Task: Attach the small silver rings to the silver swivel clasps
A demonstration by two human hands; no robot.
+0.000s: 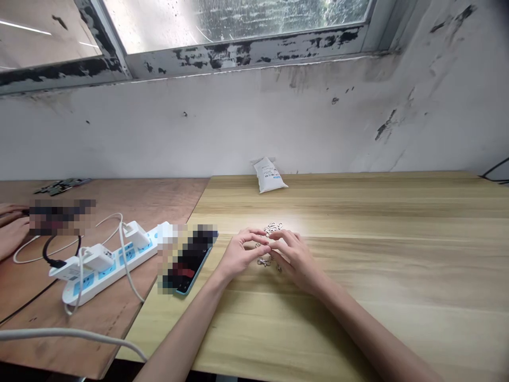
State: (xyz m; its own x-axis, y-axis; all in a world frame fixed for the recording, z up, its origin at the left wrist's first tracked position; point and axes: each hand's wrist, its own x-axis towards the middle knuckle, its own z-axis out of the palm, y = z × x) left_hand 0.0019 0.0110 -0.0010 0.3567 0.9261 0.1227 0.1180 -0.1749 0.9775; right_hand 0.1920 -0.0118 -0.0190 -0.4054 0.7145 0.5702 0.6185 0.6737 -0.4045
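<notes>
My left hand (243, 251) and my right hand (296, 257) meet over the light wooden table (382, 249), their fingertips touching. Between the thumb and index finger of the left one shows a small metal ring (258, 245). Right thumb and fingers are pinched at the same spot; the fingertips cover whatever they grip. Just beyond the fingers lies a small pile of silvery metal clasps (273, 228). Another metal clasp (263, 262) rests on the tabletop below the hands, and a small metal piece (279, 269) is partly hidden by the right hand.
Left of my hands lies a phone (194, 262), partly blurred. Beyond it a white power strip (119, 262) with plugs and cables sits on a brown board (131, 196). A white packet (270, 175) stands by the wall. Another person's hand (14, 233) is at far left.
</notes>
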